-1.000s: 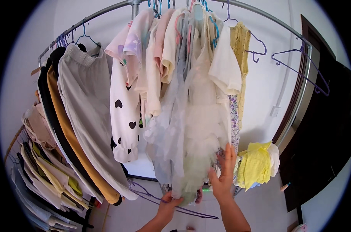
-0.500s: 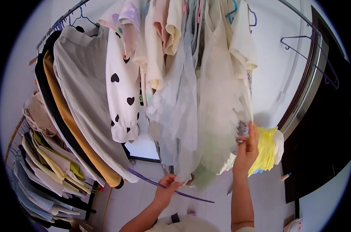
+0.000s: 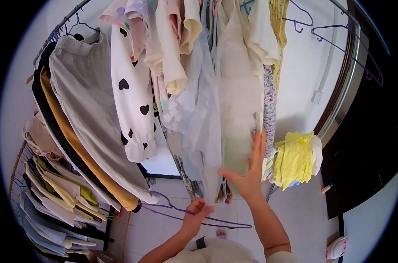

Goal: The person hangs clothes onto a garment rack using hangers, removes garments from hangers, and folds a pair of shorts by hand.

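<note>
Low in the middle, my left hand (image 3: 196, 215) is closed on a purple clothes hanger (image 3: 229, 226), which lies sideways across it. Its fingertips also meet the bottom hem of a pale blue-grey sheer dress (image 3: 194, 127); whether they pinch the cloth is hard to tell. My right hand (image 3: 250, 177) is open, thumb and fingers spread, against the lower part of a cream sheer dress (image 3: 240, 101) with a greenish hem. Beside that hand hangs a garment with a small purple floral print (image 3: 269, 96).
White sleeves with black hearts (image 3: 128, 94) and grey trousers (image 3: 83, 87) hang to the left. Empty purple hangers (image 3: 337, 27) hang at the upper right. Yellow cloth (image 3: 294, 160) is bunched below them, near a dark door (image 3: 361, 166). More clothes (image 3: 61, 188) fill a lower rack at left.
My right hand has moved left and down, from gripping the cream dress's edge to lying open on it. The dress hangs straighter. The purple hanger has turned, showing more of its frame.
</note>
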`<state>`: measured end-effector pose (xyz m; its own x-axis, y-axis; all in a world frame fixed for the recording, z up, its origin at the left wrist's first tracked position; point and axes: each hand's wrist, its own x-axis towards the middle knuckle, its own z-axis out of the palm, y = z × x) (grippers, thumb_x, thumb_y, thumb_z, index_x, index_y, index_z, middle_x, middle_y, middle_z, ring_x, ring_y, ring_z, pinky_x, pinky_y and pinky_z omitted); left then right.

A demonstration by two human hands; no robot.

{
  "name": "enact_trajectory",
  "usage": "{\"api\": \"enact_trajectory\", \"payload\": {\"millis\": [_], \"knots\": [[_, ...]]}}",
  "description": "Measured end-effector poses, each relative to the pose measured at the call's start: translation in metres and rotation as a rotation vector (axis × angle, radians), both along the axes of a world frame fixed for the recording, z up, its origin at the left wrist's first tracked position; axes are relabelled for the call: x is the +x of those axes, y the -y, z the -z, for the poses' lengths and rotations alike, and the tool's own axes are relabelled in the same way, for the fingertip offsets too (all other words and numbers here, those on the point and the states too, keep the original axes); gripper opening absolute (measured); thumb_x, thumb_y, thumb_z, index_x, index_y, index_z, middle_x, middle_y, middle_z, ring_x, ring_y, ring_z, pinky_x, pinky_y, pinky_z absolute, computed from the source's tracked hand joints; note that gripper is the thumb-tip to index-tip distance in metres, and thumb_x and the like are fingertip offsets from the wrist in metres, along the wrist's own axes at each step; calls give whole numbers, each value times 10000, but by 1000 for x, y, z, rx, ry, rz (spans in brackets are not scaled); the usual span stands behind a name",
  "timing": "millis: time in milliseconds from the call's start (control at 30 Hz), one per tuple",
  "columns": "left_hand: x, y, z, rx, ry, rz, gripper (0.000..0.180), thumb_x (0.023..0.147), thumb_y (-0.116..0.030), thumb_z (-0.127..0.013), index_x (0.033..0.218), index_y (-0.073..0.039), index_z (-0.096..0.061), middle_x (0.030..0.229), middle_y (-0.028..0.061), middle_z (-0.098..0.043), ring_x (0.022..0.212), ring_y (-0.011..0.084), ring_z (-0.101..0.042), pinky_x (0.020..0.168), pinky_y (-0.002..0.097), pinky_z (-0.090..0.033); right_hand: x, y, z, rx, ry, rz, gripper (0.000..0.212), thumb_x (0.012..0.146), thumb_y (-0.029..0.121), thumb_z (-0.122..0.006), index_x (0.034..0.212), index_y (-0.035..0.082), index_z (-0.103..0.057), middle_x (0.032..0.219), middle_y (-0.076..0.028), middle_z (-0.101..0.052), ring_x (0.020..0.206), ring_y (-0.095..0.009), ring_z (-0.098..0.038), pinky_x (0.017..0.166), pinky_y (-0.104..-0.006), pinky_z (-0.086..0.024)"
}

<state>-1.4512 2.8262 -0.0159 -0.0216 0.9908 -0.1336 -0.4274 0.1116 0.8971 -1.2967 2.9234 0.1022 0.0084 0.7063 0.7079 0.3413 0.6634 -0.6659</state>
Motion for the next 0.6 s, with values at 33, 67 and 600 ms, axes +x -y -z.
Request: {"api": "enact_trajectory", "payload": {"millis": [33,67,600], "knots": [[7,3,0,-2,1,49,95,815,-71,-610,880,-54,-544,814,-2,-583,765,78,-535,704,213,-411,-6,3,-2,-4,-2,-1,1073,590,196,-789,1406,34,-112,1461,-131,-25,1314,-288,-219,1012,-408,-304],[13,6,-7,-43,0,65,107,813,-77,-622,880,-54,-542,799,-13,-573,746,65,-518,677,201,-396,-12,5,-5,-55,-11,25,1026,612,152,-763,1403,29,-122,1457,-139,-57,1314,-294,-217,1018,-403,-293],[8,0,6,-42,-13,59,98,793,-21,-603,865,-40,-538,803,29,-583,751,115,-554,710,232,-424,14,-18,8,-39,-36,74,709,704,-107,-474,1371,39,-286,1410,-142,-252,1252,-204,-332,839,-227,-415]]}}
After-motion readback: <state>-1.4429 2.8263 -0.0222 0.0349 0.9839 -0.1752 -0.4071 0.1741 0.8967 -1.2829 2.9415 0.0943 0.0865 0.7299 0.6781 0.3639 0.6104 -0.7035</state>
